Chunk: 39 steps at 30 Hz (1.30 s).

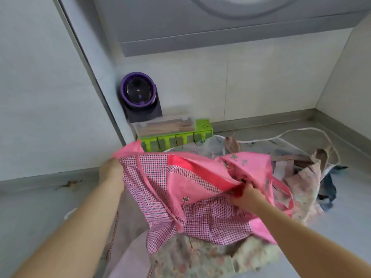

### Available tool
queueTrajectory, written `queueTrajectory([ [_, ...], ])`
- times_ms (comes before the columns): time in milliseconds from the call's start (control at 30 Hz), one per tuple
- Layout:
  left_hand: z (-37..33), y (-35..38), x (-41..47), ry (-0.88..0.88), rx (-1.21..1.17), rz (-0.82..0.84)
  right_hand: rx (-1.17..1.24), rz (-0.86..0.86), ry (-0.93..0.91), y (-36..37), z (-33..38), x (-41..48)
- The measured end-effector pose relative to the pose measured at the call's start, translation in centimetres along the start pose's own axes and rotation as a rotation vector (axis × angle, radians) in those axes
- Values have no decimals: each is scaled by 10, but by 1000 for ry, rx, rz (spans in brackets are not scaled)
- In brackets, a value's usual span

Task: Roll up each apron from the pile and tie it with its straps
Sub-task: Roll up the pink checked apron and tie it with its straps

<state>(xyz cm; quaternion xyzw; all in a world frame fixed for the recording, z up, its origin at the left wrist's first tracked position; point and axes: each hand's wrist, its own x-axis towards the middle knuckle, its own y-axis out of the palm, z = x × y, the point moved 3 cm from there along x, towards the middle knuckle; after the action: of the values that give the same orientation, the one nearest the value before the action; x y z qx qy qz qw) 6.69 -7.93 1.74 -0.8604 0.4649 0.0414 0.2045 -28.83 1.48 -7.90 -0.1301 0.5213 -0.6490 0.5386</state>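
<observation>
Pink checked apron (180, 187) stretched over the pile (210, 259): left hand (111, 169) grips its 9 o'clock edge, right hand (248, 197) pinches at 3 o'clock. It likely needs laying flat next.

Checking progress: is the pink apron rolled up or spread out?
Spread, not rolled: the pink apron stretches between the left hand and right hand, which grip it.

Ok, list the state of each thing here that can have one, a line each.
Pink checked fabric apron: unrolled, untied, held up over the pile.
Left hand: grips the apron's left edge.
Right hand: pinches the apron's middle.
Pile of mixed aprons: loose, crumpled, none rolled.
Green plastic box with clear lid: lid shut.
White cord strap: loose, untied.
</observation>
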Motion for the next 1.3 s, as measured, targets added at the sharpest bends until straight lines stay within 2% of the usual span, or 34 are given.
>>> queueTrajectory([
  [133, 21, -32, 23, 48, 189, -102, -123, -165, -81, 6, 7, 2],
  [200, 25, -37, 25, 159, 295, -89, -166, -202, -148, 0, 14, 3],
  [267, 14, -30, 7, 389, 384, -99, -186, -252, -244, -10, 24, 6],
  [300, 6, -22, -5, 529, 394, -56, -188, -265, -296, -13, 29, 11],
  [367, -8, 5, -41, 802, 469, 157, -142, -258, -404, -20, 37, 15],
  [433, -9, 36, -70, 1017, 734, 426, -33, -264, -533, -26, 45, 17],
  [533, 3, 71, -77, 1119, 1121, 644, 27, -330, -630, -41, 55, 9],
  [600, 6, 88, -73, 1121, 1196, 687, -6, -389, -663, -50, 59, 1],
  [833, 8, 125, -64, 1142, 1206, 760, -43, -378, -664, -80, 61, -12],
  [867, 10, 126, -65, 1166, 1174, 769, -38, -350, -657, -82, 59, -12],
  [967, 10, 123, -72, 1218, 883, 761, 1, -243, -590, -91, 51, -11],
  [1067, -19, 102, -83, 1240, 708, 591, 51, -145, -529, -105, 47, -12],
  [1133, -53, 85, -98, 1404, 666, 468, 47, -115, -536, -119, 56, -19],
  [1233, -111, 52, -120, 1657, 556, 299, -82, -207, -560, -151, 78, -37],
  [1300, -149, 28, -132, 1775, 558, 191, -114, -344, -598, -175, 94, -47],
])
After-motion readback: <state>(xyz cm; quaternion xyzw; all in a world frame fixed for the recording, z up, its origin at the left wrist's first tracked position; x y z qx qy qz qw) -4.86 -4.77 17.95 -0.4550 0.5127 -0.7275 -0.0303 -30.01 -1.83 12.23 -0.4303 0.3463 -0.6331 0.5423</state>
